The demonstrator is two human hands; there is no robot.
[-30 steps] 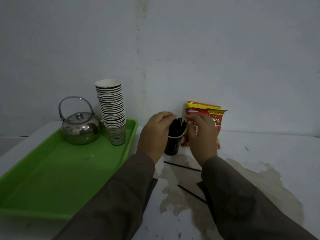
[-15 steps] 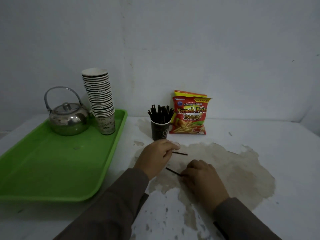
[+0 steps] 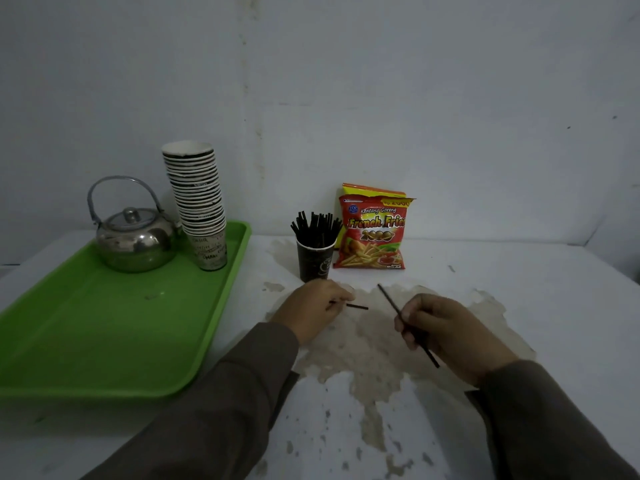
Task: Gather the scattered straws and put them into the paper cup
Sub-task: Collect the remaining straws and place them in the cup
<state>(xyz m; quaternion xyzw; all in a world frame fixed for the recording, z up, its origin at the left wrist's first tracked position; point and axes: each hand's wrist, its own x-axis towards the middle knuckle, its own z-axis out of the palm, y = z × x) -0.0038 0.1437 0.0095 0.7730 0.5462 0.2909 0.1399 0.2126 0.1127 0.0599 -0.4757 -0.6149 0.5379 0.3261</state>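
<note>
From the head view, the left hand (image 3: 313, 308) was curled, its fingertips pinching a short black straw (image 3: 356, 306) that pointed to the right, low over the stained white tabletop (image 3: 519, 271). The right hand (image 3: 440, 332) was also curled and gripped a longer black straw (image 3: 388, 297) held on a slant, its far end raised toward the back and its near end sticking out below the fingers. The two hands were near each other but apart, both in front of the dark paper cup (image 3: 315, 261), which stood upright on the tabletop just behind the left hand. A bunch of black straws (image 3: 317, 226) fanned out of the cup's mouth.

Just beside the cup to the right, a red and yellow French fries snack bag (image 3: 374, 233) leaned against the white wall (image 3: 346, 98). To the left lay a green tray (image 3: 104, 323) carrying a metal kettle (image 3: 135, 240) and, touching or nearly touching it, a tall stack of paper cups (image 3: 199, 202). Brown sleeves (image 3: 214, 393) covered both forearms. A wide brownish stain (image 3: 363, 348) spread across the tabletop beneath the hands.
</note>
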